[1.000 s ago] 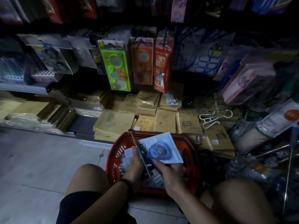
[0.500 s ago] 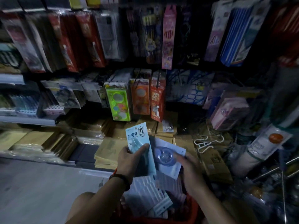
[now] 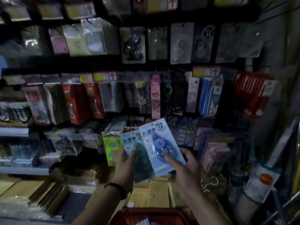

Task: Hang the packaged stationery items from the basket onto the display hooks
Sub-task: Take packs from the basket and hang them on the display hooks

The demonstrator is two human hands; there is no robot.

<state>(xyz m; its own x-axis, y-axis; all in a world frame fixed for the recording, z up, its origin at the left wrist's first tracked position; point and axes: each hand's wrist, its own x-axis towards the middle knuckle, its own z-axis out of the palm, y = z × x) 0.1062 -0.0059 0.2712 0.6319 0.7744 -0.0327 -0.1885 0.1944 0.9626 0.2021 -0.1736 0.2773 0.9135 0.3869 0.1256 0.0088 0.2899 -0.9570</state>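
Two light-blue blister packs of correction tape are held up in front of the display wall. My left hand (image 3: 124,168) grips the left pack (image 3: 132,144), thumb on its front. My right hand (image 3: 186,168) grips the right pack (image 3: 159,144), which overlaps the left one; its thumb presses on the clear bubble. The red basket (image 3: 129,211) sits at the bottom edge between my arms, with more white packs partly visible inside. Rows of packaged stationery hang from display hooks (image 3: 155,73) above.
A green pack (image 3: 112,148) hangs just behind the left pack. Stacks of brown paper pads (image 3: 157,192) lie on the low shelf below my hands. Pink boxes (image 3: 215,155) and a white bag with an orange dot (image 3: 261,181) crowd the right side. Shelves with goods run along the left.
Both hands have risen from the basket with a pack each, and the view has tilted up to the hanging rows. The right pack now overlaps the left one, face forward.
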